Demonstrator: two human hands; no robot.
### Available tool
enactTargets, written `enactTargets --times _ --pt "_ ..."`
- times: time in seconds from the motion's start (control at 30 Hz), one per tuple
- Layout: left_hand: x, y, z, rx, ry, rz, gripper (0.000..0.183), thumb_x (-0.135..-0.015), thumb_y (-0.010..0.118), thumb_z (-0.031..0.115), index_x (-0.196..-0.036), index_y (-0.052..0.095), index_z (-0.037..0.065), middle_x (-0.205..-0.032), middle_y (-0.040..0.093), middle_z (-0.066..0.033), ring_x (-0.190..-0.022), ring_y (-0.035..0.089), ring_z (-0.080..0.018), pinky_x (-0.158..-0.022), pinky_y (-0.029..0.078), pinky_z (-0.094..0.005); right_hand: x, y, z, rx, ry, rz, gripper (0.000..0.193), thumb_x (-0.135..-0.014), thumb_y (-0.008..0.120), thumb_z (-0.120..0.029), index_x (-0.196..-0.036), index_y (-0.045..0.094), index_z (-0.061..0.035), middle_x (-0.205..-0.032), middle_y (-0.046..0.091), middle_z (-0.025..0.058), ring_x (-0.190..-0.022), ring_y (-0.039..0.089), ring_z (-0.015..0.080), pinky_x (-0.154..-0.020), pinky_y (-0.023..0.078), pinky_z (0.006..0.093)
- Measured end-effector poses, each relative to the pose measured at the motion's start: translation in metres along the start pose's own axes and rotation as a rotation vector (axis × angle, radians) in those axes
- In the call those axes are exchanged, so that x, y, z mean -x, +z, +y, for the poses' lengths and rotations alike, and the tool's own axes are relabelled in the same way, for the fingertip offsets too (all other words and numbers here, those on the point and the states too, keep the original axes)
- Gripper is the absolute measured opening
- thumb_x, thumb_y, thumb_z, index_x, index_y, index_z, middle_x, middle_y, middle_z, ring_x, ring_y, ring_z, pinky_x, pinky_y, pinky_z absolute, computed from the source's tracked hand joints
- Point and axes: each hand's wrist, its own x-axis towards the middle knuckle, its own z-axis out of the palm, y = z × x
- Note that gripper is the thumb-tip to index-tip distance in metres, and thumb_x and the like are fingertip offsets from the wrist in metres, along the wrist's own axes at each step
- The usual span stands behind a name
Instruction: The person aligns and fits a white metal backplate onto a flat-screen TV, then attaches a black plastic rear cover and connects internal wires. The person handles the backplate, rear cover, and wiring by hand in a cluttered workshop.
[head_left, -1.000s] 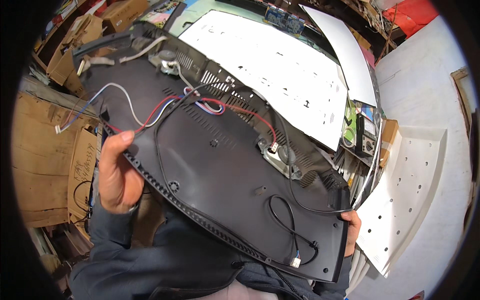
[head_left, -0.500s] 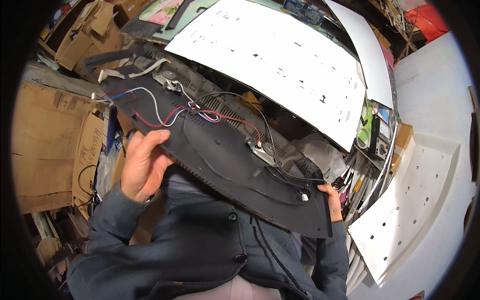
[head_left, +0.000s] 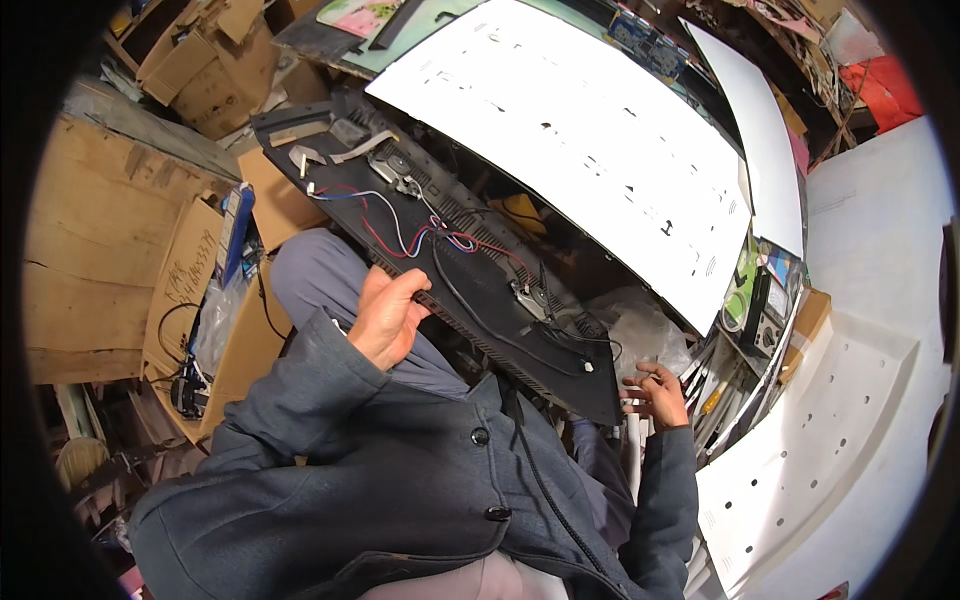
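Note:
A long black plastic back cover [head_left: 485,292], like one from a TV, slants down from upper left to lower right. My left hand [head_left: 385,318] grips its near, slotted edge, thumb on top. My right hand [head_left: 660,398] is beside the lower right corner with fingers apart; I cannot tell whether the fingertips touch it. Two small speakers, an upper-left one [head_left: 394,166] and a lower-right one [head_left: 530,300], sit along the far side. Loose red, white and blue wires [head_left: 456,240] cross the cover, and a pale flat cable [head_left: 362,149] lies near its left end.
A large white sheet [head_left: 560,130] with dark marks lies on the bench beyond the cover. A clear plastic bag [head_left: 645,335] and a meter [head_left: 768,328] are to the right. A perforated white panel [head_left: 815,430] leans at far right. Cardboard boxes [head_left: 215,80] crowd the left.
The cover has moved away from my body and sits lower, near my knee. My right hand has let go of its right end and opened; my left still grips the near edge.

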Motion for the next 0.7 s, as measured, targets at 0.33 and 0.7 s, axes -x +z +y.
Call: enactTargets --times 0.33,0.7 --pt "-0.011 -0.003 -0.008 -0.008 -0.045 0.011 0.033 -0.093 0.055 -0.006 -0.125 0.055 0.000 -0.113 0.067 -0.0103 -0.098 0.070 -0.0246 -0.087 0.061 -0.0510 0.042 0.110 -0.111 0.921 -1.358 0.679 0.033 -0.085 0.072 -0.001 -0.117 0.069 -0.0026 -0.109 0.070 0.0178 -0.098 0.071 0.0328 -0.084 0.057 0.0381" --pt "-0.041 0.022 -0.021 0.031 -0.132 0.027 0.038 -0.089 0.054 -0.007 -0.125 0.056 0.004 -0.107 0.068 -0.0065 -0.092 0.071 -0.0223 -0.070 0.061 -0.0405 -0.056 0.210 -0.179 1.369 -1.383 0.557 0.052 -0.072 0.083 -0.012 -0.119 0.061 -0.0055 -0.122 0.061 0.0162 -0.111 0.059 0.0350 -0.093 0.048 0.0461"
